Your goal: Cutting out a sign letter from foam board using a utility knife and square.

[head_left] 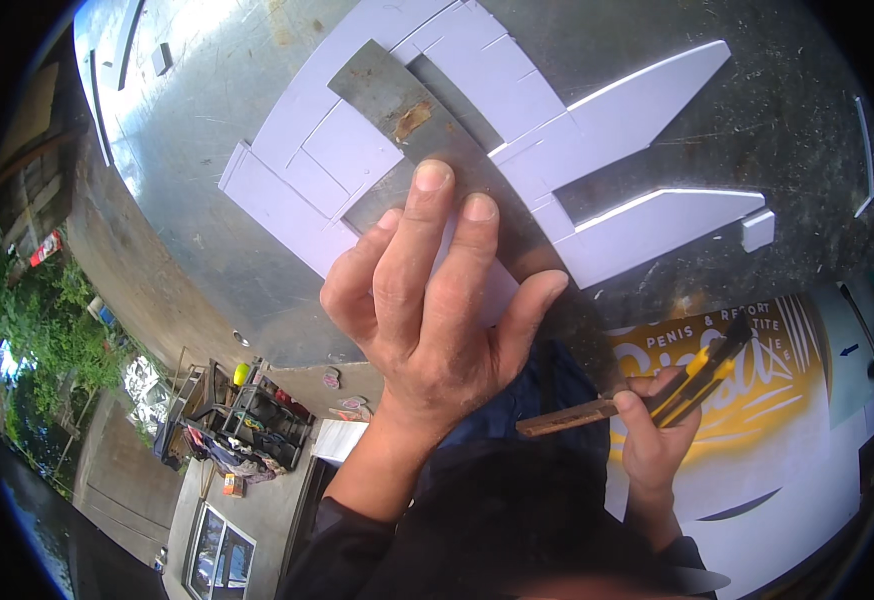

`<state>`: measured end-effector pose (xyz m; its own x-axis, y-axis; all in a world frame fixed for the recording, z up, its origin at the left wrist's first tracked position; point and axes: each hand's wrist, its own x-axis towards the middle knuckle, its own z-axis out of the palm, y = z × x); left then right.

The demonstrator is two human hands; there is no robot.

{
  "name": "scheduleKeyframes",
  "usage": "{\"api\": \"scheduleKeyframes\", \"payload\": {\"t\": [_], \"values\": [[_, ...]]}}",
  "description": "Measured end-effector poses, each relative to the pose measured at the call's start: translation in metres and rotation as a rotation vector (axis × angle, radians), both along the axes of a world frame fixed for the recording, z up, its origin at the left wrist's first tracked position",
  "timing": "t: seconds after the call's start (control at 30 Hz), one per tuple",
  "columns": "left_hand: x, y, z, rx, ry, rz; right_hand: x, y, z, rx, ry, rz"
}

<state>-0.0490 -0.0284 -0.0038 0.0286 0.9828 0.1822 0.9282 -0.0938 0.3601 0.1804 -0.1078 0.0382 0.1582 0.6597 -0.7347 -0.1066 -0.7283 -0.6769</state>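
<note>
A white foam board (307,220) with cut-out openings and pointed arms lies on the dark metal worktop. Across it runs a wide, rust-stained steel straightedge (457,150), slanting from the upper left toward me. My left hand (427,290) presses on it and the board with spread fingers. Below right, my right hand (662,440) is closed around a yellow and black utility knife (697,375). Beside my right thumb, at the straightedge's near end, is a rusty brown bar (567,417); whether the two are joined I cannot tell. The knife's tip is too dark to make out.
A small white offcut (757,231) lies by the board's lower arm. Thin dark strips (127,45) rest at the worktop's far left, and a pale strip (866,155) at the right. A yellow and white printed sheet (747,420) is below right. A loaded rack (247,420) stands lower left.
</note>
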Motion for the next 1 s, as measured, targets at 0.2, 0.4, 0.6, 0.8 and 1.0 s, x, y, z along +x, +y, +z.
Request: {"api": "scheduleKeyframes", "payload": {"t": [0.2,0.4,0.6,0.8,1.0], "values": [[-0.0003,0.0002,0.0,0.005,-0.004,-0.001,-0.001,0.0012,0.0003,0.0,-0.005,-0.002],[-0.0003,-0.0004,0.0002,-0.005,0.0,0.0,-0.0014,0.0024,0.0008,-0.008,-0.011,0.008],[-0.0004,-0.0011,0.0014,-0.013,-0.01,0.003,-0.0002,0.0023,0.0023,0.003,-0.01,0.011],[-0.0007,-0.0031,-0.001,-0.016,-0.009,0.008,0.0007,0.0,0.0007,-0.003,-0.024,0.028],[-0.0007,-0.0004,0.0013,-0.027,-0.014,0.006,-0.0061,0.0021,0.003,0.006,-0.036,0.002]]}}
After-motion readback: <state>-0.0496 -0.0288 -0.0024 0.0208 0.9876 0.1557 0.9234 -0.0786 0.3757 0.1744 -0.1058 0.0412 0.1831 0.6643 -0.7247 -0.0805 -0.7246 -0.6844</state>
